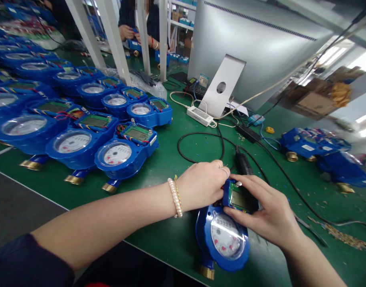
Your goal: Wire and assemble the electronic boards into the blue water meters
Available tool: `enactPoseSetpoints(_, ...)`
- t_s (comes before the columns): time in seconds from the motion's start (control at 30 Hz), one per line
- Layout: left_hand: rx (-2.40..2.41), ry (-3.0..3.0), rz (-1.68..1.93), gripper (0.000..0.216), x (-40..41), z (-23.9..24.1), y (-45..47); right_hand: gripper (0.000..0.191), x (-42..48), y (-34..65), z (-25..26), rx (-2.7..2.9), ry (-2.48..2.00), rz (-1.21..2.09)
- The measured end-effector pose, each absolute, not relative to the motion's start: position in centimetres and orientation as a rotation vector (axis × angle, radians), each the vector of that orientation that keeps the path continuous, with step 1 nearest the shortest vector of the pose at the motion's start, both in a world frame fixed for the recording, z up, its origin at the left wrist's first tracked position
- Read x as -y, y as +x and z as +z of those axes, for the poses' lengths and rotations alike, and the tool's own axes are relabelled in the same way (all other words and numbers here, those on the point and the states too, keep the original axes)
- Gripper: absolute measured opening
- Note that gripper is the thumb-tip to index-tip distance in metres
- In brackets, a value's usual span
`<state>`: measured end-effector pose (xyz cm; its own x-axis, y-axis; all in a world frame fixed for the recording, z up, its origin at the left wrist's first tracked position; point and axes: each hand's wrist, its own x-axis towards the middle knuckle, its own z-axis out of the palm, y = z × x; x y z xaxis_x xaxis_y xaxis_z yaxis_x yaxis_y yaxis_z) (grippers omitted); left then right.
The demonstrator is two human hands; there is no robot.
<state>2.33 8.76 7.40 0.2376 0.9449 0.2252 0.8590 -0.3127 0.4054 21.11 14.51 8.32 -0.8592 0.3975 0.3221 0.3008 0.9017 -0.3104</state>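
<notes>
So going by a clock face over the whole view, the meter (223, 239) is at 5 o'clock on the green worktop (171, 153), dial up, and its brass end (207, 272) pokes out at the dial's 7. The right hand (269, 205) is at 4 o'clock and has a grip on the meter's display (239, 198), thumb on the near edge, fingers on the far one. The left hand (200, 185) is up at 5, fingers curled in tight against the display's left side. Can't tell if it's pinching anything, fingertips are hidden. There's a beaded bracelet (175, 197) on that wrist.

Just past the display, about 3:30, is a black handle (243, 161) with a cord. Metal tool (313, 232) and a bunch of scraps (346, 236) out at 4. Loads of similar blue units (115, 153) packed in rows from 9 to 10, and a few more (308, 145) at 3.

Further back: white adapter (200, 116) at 1, a big monitor's back (251, 44) between 1 and 2. Way off at 11, a co-worker (157, 24) has both hands on something blue. Cardboard boxes (316, 103) between 2 and 3.
</notes>
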Motion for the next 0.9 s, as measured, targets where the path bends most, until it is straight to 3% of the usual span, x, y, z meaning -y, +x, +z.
enactPoseSetpoints(0.1, -1.778, 2.240, 0.686, 0.014, -8.6, 6.9, 2.4, 0.051, -14.5, 20.9, 8.2, 2.683, -0.528, 0.328)
enactPoseSetpoints(0.3, -1.515, 2.218, 0.629, 0.003, -9.2, 8.4, 0.5, 0.048, -15.1, 21.3, 8.0, 2.648, -0.602, 0.438)
enactPoseSetpoints(0.53, -1.463, 2.277, 0.632, 0.042, -9.0, 8.5, 0.5, 0.044, -15.2, 20.9, 8.1, 2.646, -0.628, 0.471)
enactPoseSetpoints(0.63, -1.515, 2.330, 0.693, 0.047, -8.9, 7.8, 1.2, 0.044, -15.2, 20.7, 8.1, 2.639, -0.635, 0.480)
enactPoseSetpoints(0.9, -1.623, 2.366, 0.782, 0.032, -8.6, 6.7, 1.7, 0.042, -15.0, 21.0, 8.3, 2.612, -0.669, 0.463)
